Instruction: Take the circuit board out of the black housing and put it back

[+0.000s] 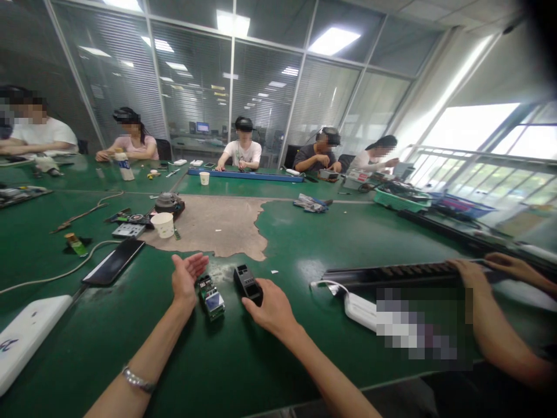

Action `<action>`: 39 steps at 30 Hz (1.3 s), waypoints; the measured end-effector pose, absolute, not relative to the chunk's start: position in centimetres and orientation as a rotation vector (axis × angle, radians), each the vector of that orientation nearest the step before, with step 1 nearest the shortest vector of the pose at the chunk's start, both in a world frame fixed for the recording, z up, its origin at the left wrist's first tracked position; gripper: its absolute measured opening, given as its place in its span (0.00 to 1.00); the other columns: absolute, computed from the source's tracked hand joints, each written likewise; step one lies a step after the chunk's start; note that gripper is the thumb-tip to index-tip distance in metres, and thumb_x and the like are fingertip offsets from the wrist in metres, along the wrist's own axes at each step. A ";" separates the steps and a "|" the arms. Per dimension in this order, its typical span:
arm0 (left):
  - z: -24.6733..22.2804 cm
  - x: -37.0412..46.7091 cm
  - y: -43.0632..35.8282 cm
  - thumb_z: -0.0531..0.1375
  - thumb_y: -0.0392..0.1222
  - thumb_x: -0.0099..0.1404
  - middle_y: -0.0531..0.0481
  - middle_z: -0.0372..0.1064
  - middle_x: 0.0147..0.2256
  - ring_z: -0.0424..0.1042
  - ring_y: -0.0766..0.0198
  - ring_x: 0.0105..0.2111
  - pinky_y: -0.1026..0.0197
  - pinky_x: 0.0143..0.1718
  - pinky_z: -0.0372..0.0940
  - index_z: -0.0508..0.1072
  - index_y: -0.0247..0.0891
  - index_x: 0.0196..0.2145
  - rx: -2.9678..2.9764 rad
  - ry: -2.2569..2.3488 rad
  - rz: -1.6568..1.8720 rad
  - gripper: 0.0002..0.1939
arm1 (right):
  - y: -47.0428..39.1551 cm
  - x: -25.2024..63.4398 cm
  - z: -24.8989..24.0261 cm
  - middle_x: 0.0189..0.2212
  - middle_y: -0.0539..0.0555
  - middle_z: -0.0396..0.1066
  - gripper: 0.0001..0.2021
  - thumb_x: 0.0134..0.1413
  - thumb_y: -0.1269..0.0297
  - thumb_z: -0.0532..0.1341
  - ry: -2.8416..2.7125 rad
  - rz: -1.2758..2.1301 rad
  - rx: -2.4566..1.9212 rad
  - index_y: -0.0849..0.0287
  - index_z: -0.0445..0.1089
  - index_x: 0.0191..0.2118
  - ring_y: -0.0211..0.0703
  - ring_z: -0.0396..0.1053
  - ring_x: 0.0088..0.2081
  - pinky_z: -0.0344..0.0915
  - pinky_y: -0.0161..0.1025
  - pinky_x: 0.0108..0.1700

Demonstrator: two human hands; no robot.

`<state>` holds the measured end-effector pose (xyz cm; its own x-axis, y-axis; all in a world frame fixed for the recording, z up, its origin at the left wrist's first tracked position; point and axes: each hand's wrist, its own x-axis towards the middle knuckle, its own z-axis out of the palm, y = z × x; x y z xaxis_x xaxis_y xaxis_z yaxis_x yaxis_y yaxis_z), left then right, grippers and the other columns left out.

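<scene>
In the head view, the right hand has its fingers clamped on the near end of a black case. The left hand is spread, thumb apart from its straight fingers; a circuit board lies on the desk just right of them. Beyond those fingers stands a paper cup; leftward lies a phone.

I'm viewing what looks like an electronics workshop: people are sitting around a green counter where a circuit board is lying.
</scene>
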<state>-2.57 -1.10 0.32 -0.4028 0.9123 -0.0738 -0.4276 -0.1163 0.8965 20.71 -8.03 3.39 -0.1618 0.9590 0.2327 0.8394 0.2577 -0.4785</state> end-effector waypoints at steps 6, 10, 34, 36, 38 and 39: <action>0.3 -3.4 -0.7 0.42 0.72 0.61 0.36 0.78 0.38 0.77 0.52 0.40 0.52 0.45 0.66 0.76 0.32 0.38 0.703 1.124 1.640 0.41 | -8.9 18.6 5.8 0.35 0.53 0.72 0.10 0.52 0.60 0.61 -1.960 0.385 -1.450 0.57 0.70 0.40 0.44 0.69 0.37 0.62 0.37 0.41; 0.2 -4.2 -0.2 0.42 0.73 0.61 0.36 0.78 0.37 0.77 0.53 0.39 0.53 0.42 0.67 0.76 0.32 0.38 0.677 1.151 1.644 0.41 | -9.1 15.5 6.9 0.34 0.52 0.72 0.10 0.51 0.59 0.62 -2.009 0.388 -1.383 0.58 0.70 0.38 0.44 0.69 0.36 0.62 0.37 0.39; -0.6 -4.2 -0.6 0.42 0.71 0.62 0.35 0.77 0.38 0.77 0.53 0.41 0.52 0.48 0.64 0.76 0.31 0.39 0.725 1.144 1.686 0.40 | -8.0 11.2 3.0 0.40 0.58 0.69 0.17 0.53 0.53 0.61 -2.184 0.316 -1.535 0.58 0.65 0.44 0.50 0.70 0.39 0.65 0.43 0.42; -1.0 -4.0 -0.5 0.42 0.70 0.63 0.35 0.77 0.38 0.76 0.53 0.42 0.51 0.50 0.64 0.76 0.31 0.38 0.722 1.119 1.732 0.39 | -7.6 11.4 2.9 0.39 0.58 0.69 0.19 0.52 0.51 0.61 -2.188 0.317 -1.506 0.59 0.65 0.45 0.50 0.70 0.39 0.66 0.43 0.42; -1.4 -4.0 -0.4 0.42 0.69 0.64 0.36 0.77 0.38 0.76 0.54 0.42 0.52 0.50 0.64 0.76 0.32 0.37 0.695 1.098 1.793 0.38 | -7.5 11.7 2.7 0.40 0.58 0.69 0.22 0.51 0.49 0.63 -2.178 0.333 -1.472 0.58 0.64 0.46 0.51 0.70 0.40 0.66 0.44 0.42; -1.6 -4.0 -0.2 0.43 0.69 0.64 0.36 0.77 0.38 0.76 0.54 0.42 0.52 0.50 0.64 0.76 0.32 0.37 0.685 1.097 1.814 0.37 | -7.6 11.8 2.6 0.41 0.58 0.68 0.23 0.51 0.48 0.63 -2.168 0.345 -1.457 0.58 0.64 0.46 0.51 0.70 0.41 0.66 0.44 0.42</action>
